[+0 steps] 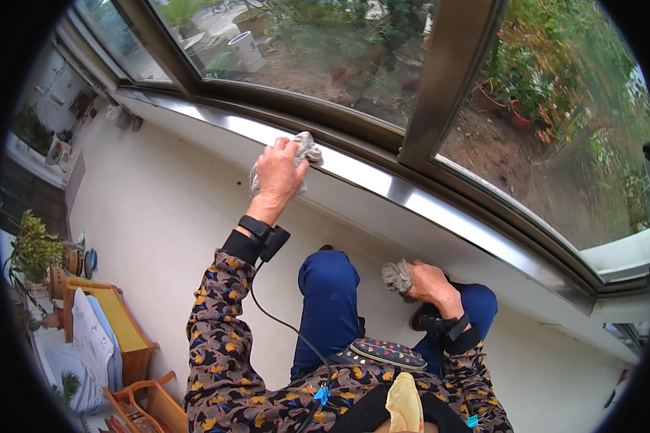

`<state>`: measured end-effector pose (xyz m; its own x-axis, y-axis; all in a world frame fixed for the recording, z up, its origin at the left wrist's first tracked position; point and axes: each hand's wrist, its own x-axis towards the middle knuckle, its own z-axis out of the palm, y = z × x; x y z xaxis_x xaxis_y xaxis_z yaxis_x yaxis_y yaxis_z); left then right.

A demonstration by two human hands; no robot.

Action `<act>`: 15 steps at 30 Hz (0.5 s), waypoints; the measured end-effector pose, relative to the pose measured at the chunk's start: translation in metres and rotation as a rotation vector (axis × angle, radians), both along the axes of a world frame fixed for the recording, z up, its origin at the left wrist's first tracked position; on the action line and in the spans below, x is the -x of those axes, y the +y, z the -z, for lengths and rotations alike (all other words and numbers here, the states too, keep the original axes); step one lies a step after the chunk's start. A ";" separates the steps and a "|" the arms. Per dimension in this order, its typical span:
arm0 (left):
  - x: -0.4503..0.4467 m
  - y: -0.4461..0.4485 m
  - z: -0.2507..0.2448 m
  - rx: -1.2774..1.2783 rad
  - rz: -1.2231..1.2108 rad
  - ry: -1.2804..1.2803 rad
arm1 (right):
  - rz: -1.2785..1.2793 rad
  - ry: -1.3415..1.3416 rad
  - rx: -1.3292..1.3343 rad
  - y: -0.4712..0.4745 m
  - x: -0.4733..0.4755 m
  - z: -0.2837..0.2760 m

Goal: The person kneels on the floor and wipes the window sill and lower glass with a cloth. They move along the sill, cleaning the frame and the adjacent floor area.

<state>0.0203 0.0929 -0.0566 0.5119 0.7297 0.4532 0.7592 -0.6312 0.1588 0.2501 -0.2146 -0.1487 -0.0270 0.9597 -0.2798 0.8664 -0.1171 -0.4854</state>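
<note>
My left hand is closed around a crumpled grey cloth at the edge of the shiny metal window sill; part of the cloth hangs below the palm. Lower and to the right, my right hand grips another bunched grey cloth near my right knee, away from the sill. The sill runs diagonally beneath the brown metal window frame, with glass panes above it. My fingers hide part of each cloth.
Pale floor tiles lie below the low white wall. Wooden furniture with cushions and a potted plant stand at the left. A black cable runs from my left wrist to my chest. Potted plants stand outside.
</note>
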 end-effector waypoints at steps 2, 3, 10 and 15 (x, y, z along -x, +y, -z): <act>-0.021 -0.016 0.005 -0.048 0.088 0.002 | -0.001 -0.001 -0.013 -0.001 0.001 0.001; -0.034 -0.028 0.006 -0.063 0.132 0.022 | -0.002 -0.008 -0.019 -0.001 0.001 0.000; -0.085 -0.104 -0.009 0.047 0.519 0.005 | 0.004 -0.006 0.054 0.006 0.005 -0.013; -0.094 -0.143 -0.010 0.159 0.828 -0.044 | 0.033 -0.020 0.099 0.008 0.006 -0.017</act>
<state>0.1140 -0.0500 -0.0469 0.8939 0.1838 0.4087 0.0527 -0.9488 0.3114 0.2444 -0.2070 -0.1320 0.0107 0.9275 -0.3738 0.8704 -0.1926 -0.4530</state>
